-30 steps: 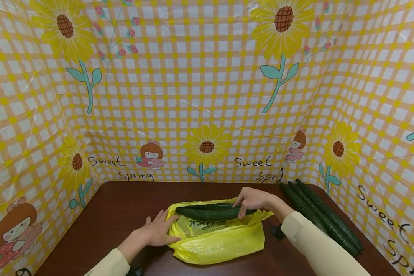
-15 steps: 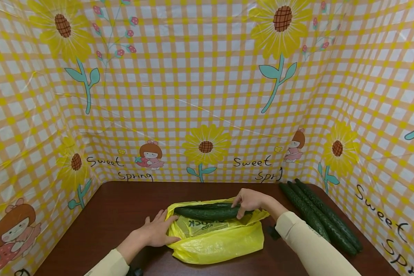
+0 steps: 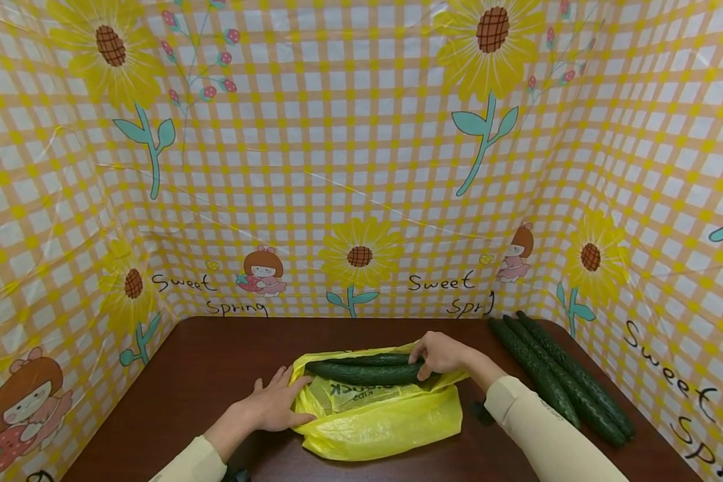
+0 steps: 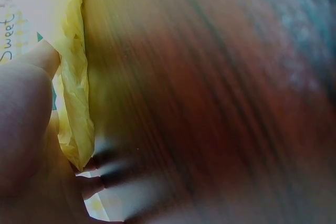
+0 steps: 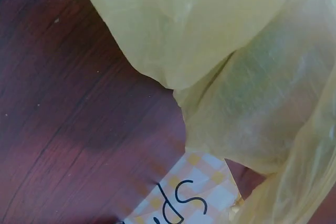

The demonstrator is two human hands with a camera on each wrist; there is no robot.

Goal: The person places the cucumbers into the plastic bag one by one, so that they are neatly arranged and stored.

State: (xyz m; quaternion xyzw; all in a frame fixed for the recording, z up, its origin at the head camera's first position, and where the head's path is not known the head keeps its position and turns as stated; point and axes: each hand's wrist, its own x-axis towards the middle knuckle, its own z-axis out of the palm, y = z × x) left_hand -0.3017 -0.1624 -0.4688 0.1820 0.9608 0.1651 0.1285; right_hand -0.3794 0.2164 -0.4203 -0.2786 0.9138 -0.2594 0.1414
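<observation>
A yellow plastic bag (image 3: 385,415) lies on the dark brown table (image 3: 217,368) in front of me. A long dark green cucumber (image 3: 361,372) lies across the bag's mouth. My right hand (image 3: 440,355) grips the cucumber's right end. My left hand (image 3: 274,405) lies flat on the table with its fingers on the bag's left edge. The left wrist view shows blurred table wood and the yellow bag (image 4: 73,103) beside my fingers (image 4: 97,184). Only crumpled yellow bag (image 5: 236,61) above the table shows in the right wrist view.
Three more cucumbers (image 3: 557,378) lie side by side at the table's right, close to the right wall. A sunflower-print checked cloth (image 3: 361,167) walls the table on the left, back and right.
My right hand has slid the cucumber a little to the left, further into the bag's mouth. The left hand has stayed on the bag's edge.
</observation>
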